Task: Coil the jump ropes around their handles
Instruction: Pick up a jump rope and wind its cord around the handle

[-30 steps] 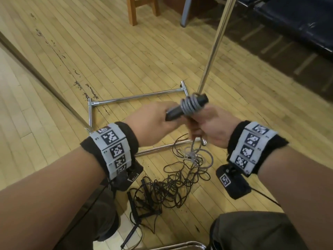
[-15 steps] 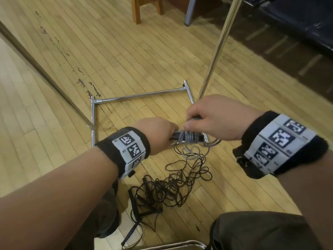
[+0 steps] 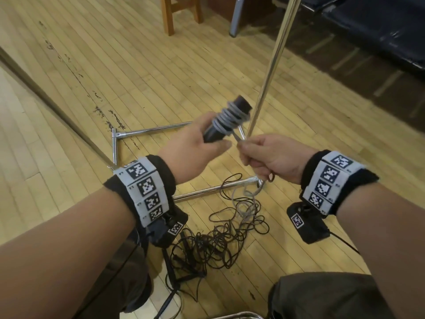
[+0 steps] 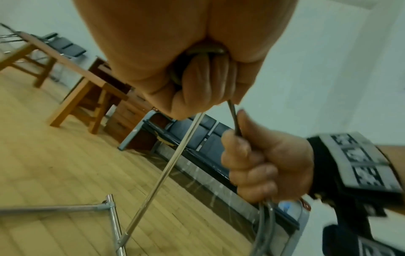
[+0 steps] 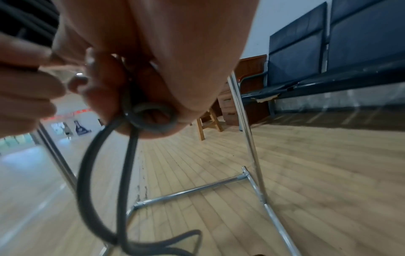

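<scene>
Grey rope (image 3: 226, 117) is wound w/ several turns on black handle (image 3: 215, 134), gripped in left hand (image 3: 190, 150). Rope tail is fisted by right hand (image 3: 269, 157); black ropes (image 3: 218, 238) are tangled on floor (image 3: 161, 77).

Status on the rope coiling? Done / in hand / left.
Done: several grey turns sit on the black handle. In hand: left hand grips the handle, right hand holds the grey rope. Left: its slack and the black rope tangle on the floor.
</scene>
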Demonstrator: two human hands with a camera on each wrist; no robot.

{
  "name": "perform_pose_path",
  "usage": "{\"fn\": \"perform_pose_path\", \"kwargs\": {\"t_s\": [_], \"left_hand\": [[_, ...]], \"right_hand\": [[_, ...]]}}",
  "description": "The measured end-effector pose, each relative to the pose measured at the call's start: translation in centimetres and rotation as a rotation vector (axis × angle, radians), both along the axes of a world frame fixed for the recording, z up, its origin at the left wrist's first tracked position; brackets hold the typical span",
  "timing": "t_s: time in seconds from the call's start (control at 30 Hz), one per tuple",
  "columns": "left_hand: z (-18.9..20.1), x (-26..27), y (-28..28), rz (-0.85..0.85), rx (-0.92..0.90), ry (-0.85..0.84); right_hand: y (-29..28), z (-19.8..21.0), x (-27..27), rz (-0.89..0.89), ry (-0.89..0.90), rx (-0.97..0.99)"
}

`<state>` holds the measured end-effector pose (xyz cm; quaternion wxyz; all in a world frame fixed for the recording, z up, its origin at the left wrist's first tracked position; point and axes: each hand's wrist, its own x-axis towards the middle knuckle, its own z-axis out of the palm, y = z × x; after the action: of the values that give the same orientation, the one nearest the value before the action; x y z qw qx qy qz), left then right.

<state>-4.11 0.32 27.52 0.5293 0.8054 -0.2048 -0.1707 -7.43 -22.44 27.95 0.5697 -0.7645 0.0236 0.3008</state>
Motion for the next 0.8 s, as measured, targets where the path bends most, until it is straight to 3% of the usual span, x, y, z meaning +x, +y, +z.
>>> {"fn": "perform_pose_path", "kwargs": {"t_s": [0.17,0.23,0.3,0.37,0.47,0.6,0.73,0.8], "left_hand": [[0.6,3.4,2.9,0.352,-0.336,0.235],[0.5,4.1,4.0,0.417,-0.271,0.239],[-0.1,3.8,4.1,0.370,-0.094,0.242],[-0.6,2.8,3.2,0.251,0.020,0.280],[-0.9,1.4,1.5,0.110,0.053,0.277],[-0.7,0.6,0.6,0.009,0.022,0.245],[-0.4,0.8,0.7,-0.006,-0.007,0.260],[-0.4,0.8,0.6,-0.019,-0.048,0.296]], "right_hand": [[-1.6,-3.0,-1.2,0.375,0.067,-0.801],[-2.0,-3.3,-1.6,0.403,0.103,-0.982],[-1.8,-2.8,-1.2,0.365,0.050,-1.050],[-0.6,-1.6,-0.4,0.279,-0.071,-0.967],[2.5,0.8,0.2,0.149,-0.216,-0.695],[5.3,2.3,-0.2,0.129,-0.137,-0.424],[4.8,2.5,-0.1,-0.170,0.036,-0.121],[4.8,2.2,-0.1,-0.212,0.042,-0.046]]}}
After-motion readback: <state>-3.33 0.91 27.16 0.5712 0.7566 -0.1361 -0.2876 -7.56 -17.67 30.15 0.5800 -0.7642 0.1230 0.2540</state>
